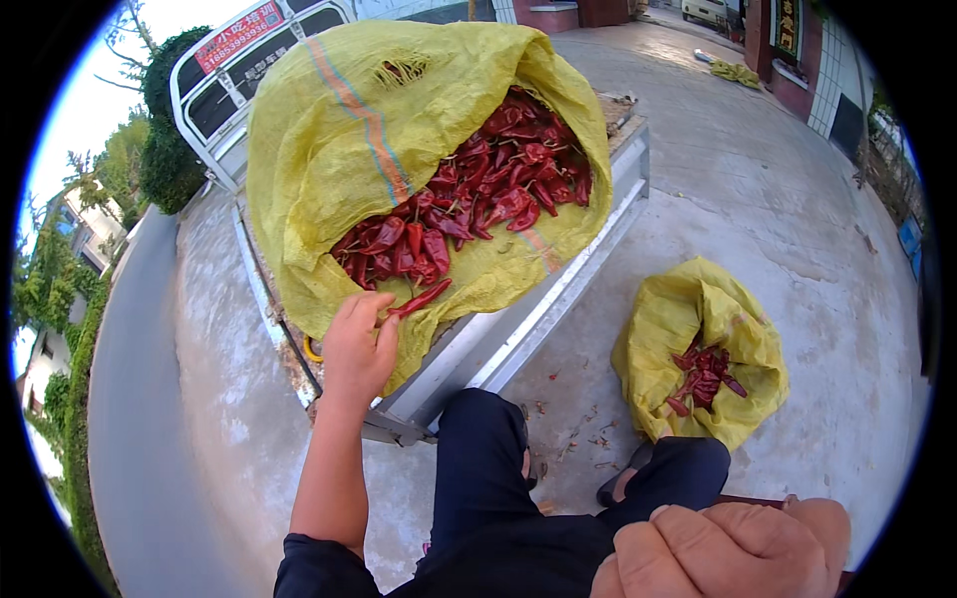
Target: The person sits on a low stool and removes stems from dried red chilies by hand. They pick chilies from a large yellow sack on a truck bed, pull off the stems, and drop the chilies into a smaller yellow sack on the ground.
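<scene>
On the flatbed of one small truck, 1 big yellow sack (pixel 304 199) lies on its side, mouth open toward the wearer's right. Sacks with peppers total: 2. Big one has 1 red-and-blue stripe on top and 1 frayed hole near its upper edge. Inside the mouth: a heap of dried red peppers (pixel 488 189), dozens, overlapping too much for an exact count.

Left hand (pixel 361 339): at the near lip of the big sack, narrow pinch, thumb and forefinger on one end of 1 long red pepper (pixel 423 298). That pepper is at the sack's lip, just clear of the heap, far end pointing right and away from the wearer.

Right hand (pixel 733 553): lower right corner, well apart from both sacks, fingers curled in. Palm hidden, so can't tell if it holds anything.

Sack no. 2, small yellow sack (pixel 643 334), stands open on the concrete by the right foot. Holds a small clump of darker peppers (pixel 706 377), several, exact count not readable.

Also: 1 metal side panel (pixel 558 299) between the two sacks, 1 yellow ring (pixel 312 349) left of the left hand, 2 dark trouser legs (pixel 478 448), 1 yellow bundle (pixel 735 75) on the ground far back right.
</scene>
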Available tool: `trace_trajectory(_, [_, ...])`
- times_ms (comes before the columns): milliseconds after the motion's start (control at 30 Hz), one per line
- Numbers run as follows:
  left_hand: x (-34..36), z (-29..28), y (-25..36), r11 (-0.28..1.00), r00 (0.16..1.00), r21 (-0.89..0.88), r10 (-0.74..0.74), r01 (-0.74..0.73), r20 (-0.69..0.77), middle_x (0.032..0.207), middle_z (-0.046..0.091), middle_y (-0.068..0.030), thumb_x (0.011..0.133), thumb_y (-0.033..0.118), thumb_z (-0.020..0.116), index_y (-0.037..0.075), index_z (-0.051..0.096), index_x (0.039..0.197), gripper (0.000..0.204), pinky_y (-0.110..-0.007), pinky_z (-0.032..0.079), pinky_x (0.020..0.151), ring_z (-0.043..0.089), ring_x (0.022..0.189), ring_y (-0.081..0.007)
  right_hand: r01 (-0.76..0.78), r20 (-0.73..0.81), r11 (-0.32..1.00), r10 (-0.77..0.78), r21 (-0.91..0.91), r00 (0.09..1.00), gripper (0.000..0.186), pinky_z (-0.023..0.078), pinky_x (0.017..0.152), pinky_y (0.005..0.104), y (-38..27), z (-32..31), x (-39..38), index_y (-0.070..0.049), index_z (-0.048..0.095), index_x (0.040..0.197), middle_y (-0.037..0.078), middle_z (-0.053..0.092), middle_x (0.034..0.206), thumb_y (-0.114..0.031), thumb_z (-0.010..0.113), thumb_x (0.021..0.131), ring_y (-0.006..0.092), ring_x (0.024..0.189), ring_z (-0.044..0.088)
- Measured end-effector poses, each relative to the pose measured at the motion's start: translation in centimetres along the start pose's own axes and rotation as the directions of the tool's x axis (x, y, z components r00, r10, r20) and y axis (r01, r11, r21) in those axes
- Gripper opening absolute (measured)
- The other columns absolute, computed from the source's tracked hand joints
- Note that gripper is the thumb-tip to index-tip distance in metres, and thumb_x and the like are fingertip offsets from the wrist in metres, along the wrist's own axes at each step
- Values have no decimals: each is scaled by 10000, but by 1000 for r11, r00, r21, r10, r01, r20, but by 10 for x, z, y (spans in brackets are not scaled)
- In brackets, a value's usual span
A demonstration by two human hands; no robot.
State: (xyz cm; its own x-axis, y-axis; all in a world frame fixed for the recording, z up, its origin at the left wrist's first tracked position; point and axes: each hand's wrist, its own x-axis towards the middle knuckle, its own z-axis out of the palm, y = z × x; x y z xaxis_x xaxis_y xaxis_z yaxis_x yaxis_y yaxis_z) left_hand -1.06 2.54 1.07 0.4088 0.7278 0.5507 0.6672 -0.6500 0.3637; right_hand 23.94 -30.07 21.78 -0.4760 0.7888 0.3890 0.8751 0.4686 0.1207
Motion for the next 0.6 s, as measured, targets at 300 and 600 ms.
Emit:
trace_trajectory(300, [12, 29, -43, 972, 976, 182, -175, 151, 126, 1058, 752, -159, 920, 203, 733, 90, 741, 1171, 275, -450, 569, 840, 731, 947, -362, 0, 301, 892, -153, 453, 941, 171, 385, 619, 320, -30, 27, 58, -79, 685, 766, 83, 603, 796, -242, 644, 734, 205, 748, 571])
trace_trajectory(600, [-6, 2, 4, 979, 982, -143, -161, 147, -96, 913, 731, -149, 900, 123, 784, 13, 730, 1122, 253, -393, 554, 705, 698, 745, -279, -169, -121, 914, 227, 368, 966, 269, 570, 708, 407, 48, 198, 78, -89, 684, 1067, 75, 692, 921, -243, 777, 868, 278, 836, 742])
